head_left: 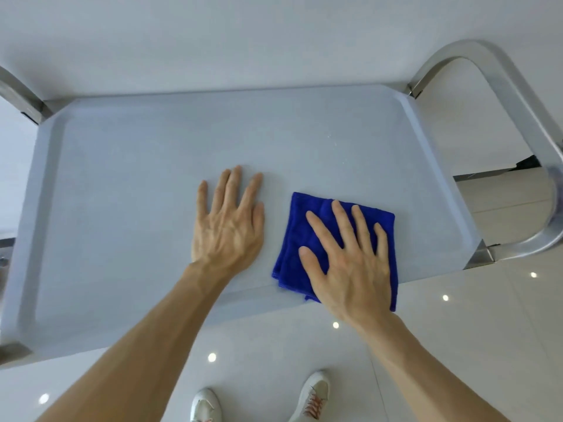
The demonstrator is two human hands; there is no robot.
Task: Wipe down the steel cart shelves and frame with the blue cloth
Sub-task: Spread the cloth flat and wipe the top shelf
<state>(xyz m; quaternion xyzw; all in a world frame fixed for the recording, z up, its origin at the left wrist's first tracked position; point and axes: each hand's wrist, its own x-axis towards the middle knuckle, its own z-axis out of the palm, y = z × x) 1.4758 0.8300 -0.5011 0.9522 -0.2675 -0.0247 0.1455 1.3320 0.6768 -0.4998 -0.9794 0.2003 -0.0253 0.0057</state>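
Blue cloth (300,239), folded to a rough square, flat on top shelf (122,208) of steel cart, right of centre, near edge overhanging the shelf's front lip slightly. Pinned under right hand (350,266): palm down, fingers straight and spread, pressing, not gripping. Left hand (227,229) just beside cloth, apart from it, also flat on bare shelf, fingers straight, holding nothing; likely bracing cart.

Shelf pale grey, matte, shallow raised rim all round. Faint specks (332,138) toward back right corner, too small to identify. Curved steel handle (518,117) at right end, bolted at both corners; part of a second frame tube (18,95) at far left. Lower shelves not visible from this angle.

Step in hand, by judgement: wiping of top shelf, early stage; cloth covers only a small patch near front edge, most of surface not yet reached. Frame and remaining shelves presumably to follow.

Next move calls for: steady downward pressure through flat palm, long strokes away toward back rim and right corner where specks sit, then leftward across surface. Left hand in cloth's path if stroke goes left; needs lifting or shifting. Overhanging edge of cloth may need pulling back onto shelf.

Glossy tiled floor (457,345) below, light sneakers (313,397) at bottom.
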